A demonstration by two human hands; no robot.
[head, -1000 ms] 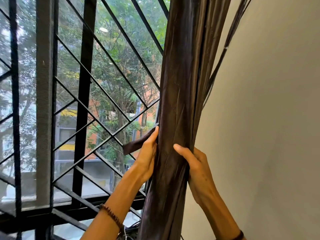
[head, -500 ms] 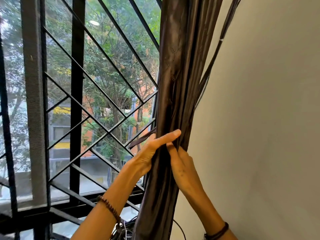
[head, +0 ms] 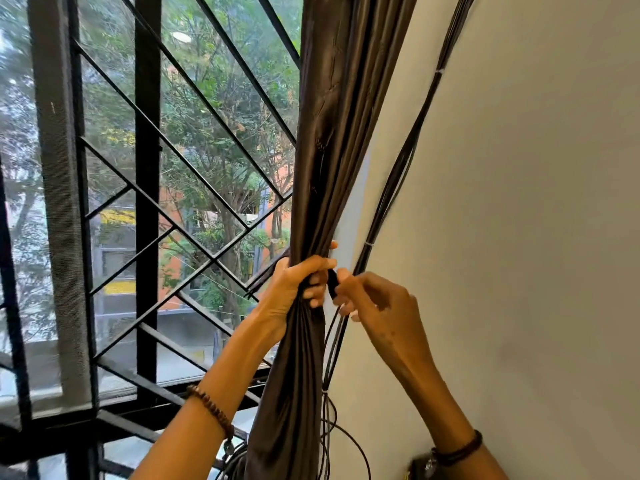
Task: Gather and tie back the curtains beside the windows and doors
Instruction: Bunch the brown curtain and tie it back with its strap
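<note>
A dark brown curtain (head: 332, 140) hangs gathered into one narrow bundle at the window's right edge, next to the wall. My left hand (head: 294, 285) is wrapped around the bundle at mid height, squeezing the folds together. My right hand (head: 377, 303) is just right of it, pinching the end of a dark tie-back strap (head: 333, 282) between fingers and thumb. The strap's other end (head: 266, 275) pokes out to the left behind my left hand. How far the strap goes round the curtain is hidden.
A black diagonal window grille (head: 194, 174) fills the left side, with trees and buildings outside. A bundle of thin black cables (head: 398, 174) runs down the cream wall (head: 519, 202) right beside the curtain. Loose cable loops (head: 332, 431) hang low by the sill.
My left hand has gone from lying flat on the curtain to gripping round it. My right hand left the folds, moved to the right side, and now pinches the strap end.
</note>
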